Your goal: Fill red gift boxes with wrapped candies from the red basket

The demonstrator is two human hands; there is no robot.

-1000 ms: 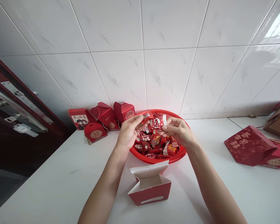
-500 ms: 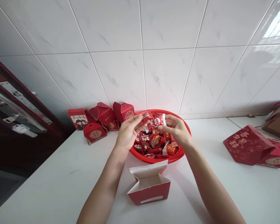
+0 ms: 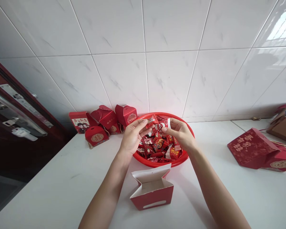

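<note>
Over a red plastic basket (image 3: 165, 164) heaped with wrapped candies (image 3: 157, 146), both my hands are raised close together. Between thumb and fingers, my left hand (image 3: 132, 135) pinches a small red wrapped candy (image 3: 152, 120). My right hand (image 3: 181, 133) grips a red-and-white candy packet (image 3: 162, 125) by its right end. In front of the basket stands a red paper gift box (image 3: 154, 195), its top open and its pale inside bare.
Several folded red gift boxes (image 3: 106, 117) cluster against the tiled wall at left. More red boxes (image 3: 252, 149) lie at right, with a brown carton (image 3: 283, 128) behind them. A dark door with keys (image 3: 23, 133) borders the white table's left side.
The candy in my left hand has turned slightly and moved a little to the right. The packet in my right hand has tilted slightly. The open box stays in place.
</note>
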